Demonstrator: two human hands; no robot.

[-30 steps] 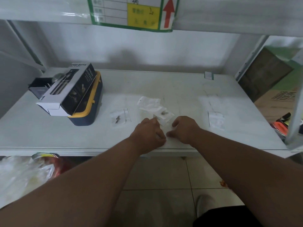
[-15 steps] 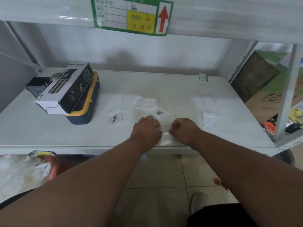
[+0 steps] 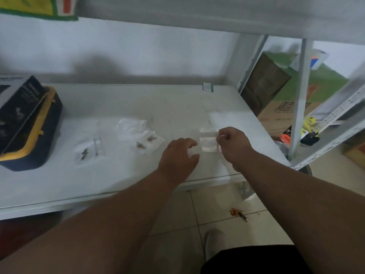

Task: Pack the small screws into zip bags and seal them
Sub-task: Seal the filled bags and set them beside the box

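My right hand [image 3: 233, 144] pinches the right edge of a small clear zip bag [image 3: 209, 142] and holds it just above the white shelf [image 3: 122, 175]. My left hand [image 3: 178, 155] hovers beside the bag with its fingers loosely spread and holds nothing. Two small screws [image 3: 145, 142] lie on a heap of clear bags [image 3: 134, 129] left of my hands. Farther left lies another zip bag with a screw inside [image 3: 87, 151].
A navy and yellow case [image 3: 37, 133] with a dark product box [image 3: 17, 103] on top stands at the far left. A small green-edged label [image 3: 207, 87] sits at the shelf's back. Metal shelf posts [image 3: 298, 99] and cardboard boxes stand to the right.
Both hands were curled together at the shelf's front edge; now my right hand has lifted a bag to the right, and my left hand has let go and spread its fingers. The view swung right.
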